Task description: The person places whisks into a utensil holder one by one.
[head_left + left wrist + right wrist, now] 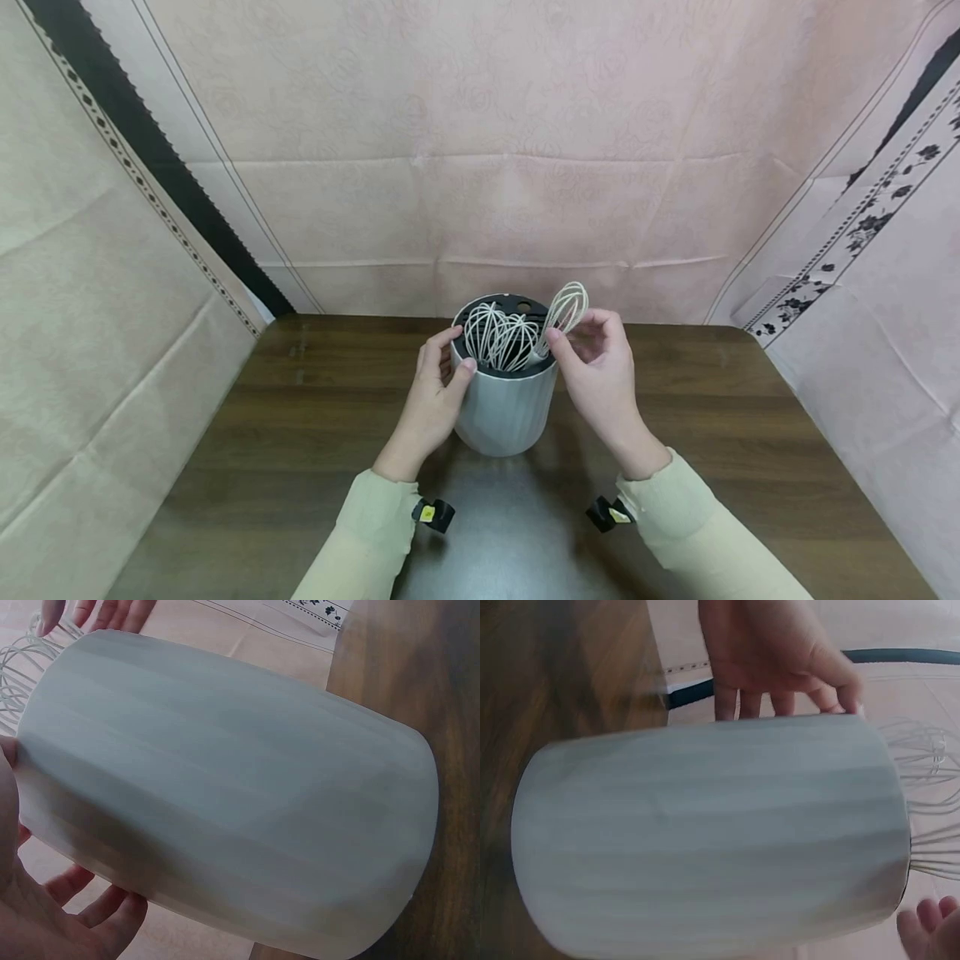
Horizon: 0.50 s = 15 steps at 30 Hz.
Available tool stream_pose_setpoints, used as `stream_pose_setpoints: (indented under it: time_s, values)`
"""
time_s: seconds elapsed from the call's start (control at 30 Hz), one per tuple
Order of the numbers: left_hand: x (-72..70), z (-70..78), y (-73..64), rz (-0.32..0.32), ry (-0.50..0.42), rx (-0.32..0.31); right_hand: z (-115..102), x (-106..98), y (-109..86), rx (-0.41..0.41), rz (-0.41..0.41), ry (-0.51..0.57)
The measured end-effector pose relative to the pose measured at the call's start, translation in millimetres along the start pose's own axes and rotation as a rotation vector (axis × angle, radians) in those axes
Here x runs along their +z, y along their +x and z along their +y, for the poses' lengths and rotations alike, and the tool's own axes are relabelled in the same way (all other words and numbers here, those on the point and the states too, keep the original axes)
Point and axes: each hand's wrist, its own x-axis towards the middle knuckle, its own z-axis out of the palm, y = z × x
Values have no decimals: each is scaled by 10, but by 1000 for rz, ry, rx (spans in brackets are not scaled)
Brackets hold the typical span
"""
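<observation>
A pale grey, ribbed utensil holder (504, 412) with a black slotted insert (525, 307) stands on the table. Several white wire whisks (498, 335) stick up from it, their handles hidden inside. My left hand (433, 392) holds the holder by its left side, thumb at the front rim; in the left wrist view its fingers (112, 915) bend against the wall. At the right rim, my right hand (600, 375) pinches another whisk (567, 307) by the lower wires, thumb in front and fingers behind. That whisk leans right and rises above the others.
The brown wooden table (300, 450) runs under both forearms. Light patterned cloth (480, 167) hangs behind its back edge and along both sides. A small black camera sits at each wrist.
</observation>
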Motion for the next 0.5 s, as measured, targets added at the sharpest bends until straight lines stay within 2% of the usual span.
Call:
stream_pose_setpoints:
  time_s: [0.17,0.3,0.47,0.5]
  values:
    - [1,-1,-17,-6,-8,3,22,-36,-67,-3,5,-129]
    - [-12,-14,-24,-6,-10,-1,76,-65,-89,-1,-15,-118]
    - [-56,-7,-29,-7,1,14,139,-103,-105,-50,-25,-93]
    - [-68,-6,-30,-11,5,15,207,-126,-102,-61,-23,-93]
